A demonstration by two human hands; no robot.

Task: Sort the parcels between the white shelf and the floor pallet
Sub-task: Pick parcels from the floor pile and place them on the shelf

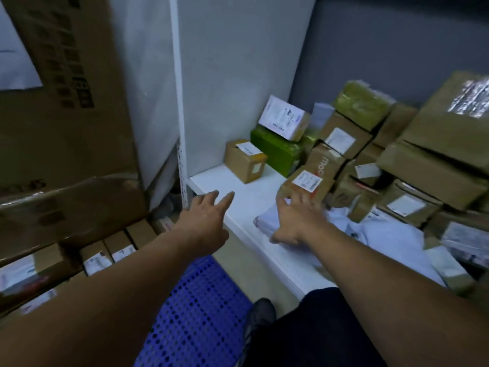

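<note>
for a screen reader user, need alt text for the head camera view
A person's right hand rests on a white mailer bag on a white shelf crowded with cardboard parcels, while the open left hand reaches toward the shelf's bare end; a blue pallet lies below.

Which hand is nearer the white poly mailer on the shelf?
Right. The right hand rests on the white poly mailer; the left hand hangs apart to its left, over the bare end of the white shelf.
</note>
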